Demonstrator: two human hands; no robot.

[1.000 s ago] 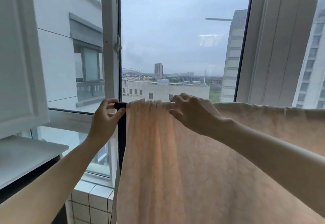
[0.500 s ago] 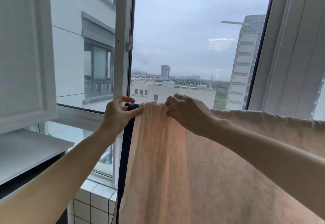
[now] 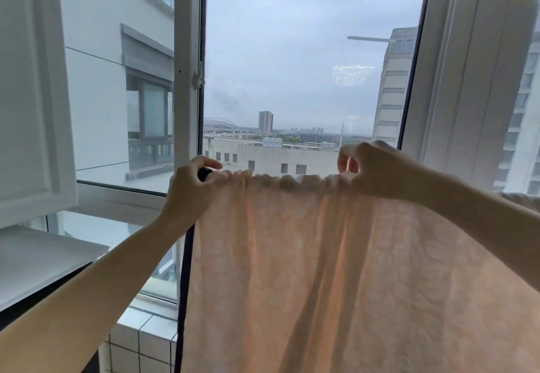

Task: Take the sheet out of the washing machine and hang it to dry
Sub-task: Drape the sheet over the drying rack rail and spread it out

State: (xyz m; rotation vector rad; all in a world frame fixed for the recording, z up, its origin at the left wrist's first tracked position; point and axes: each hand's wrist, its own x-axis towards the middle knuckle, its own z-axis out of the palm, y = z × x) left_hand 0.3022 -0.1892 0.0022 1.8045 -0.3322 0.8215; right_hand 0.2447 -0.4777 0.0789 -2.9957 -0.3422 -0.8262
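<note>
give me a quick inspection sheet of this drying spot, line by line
surface: white ledge at lower left; tiled sill under the window.
job's things: pink sheet draped over a dark rail, top edge bunched between the hands; washing machine not in view.
clutter: nothing seen.
grippers: left hand holds the rail end and the sheet's corner; right hand pinches the top edge in a curled grip.
cables: nothing seen; a dark strip hangs by the sheet's left edge.
surroundings: open window, grey sky, buildings.
</note>
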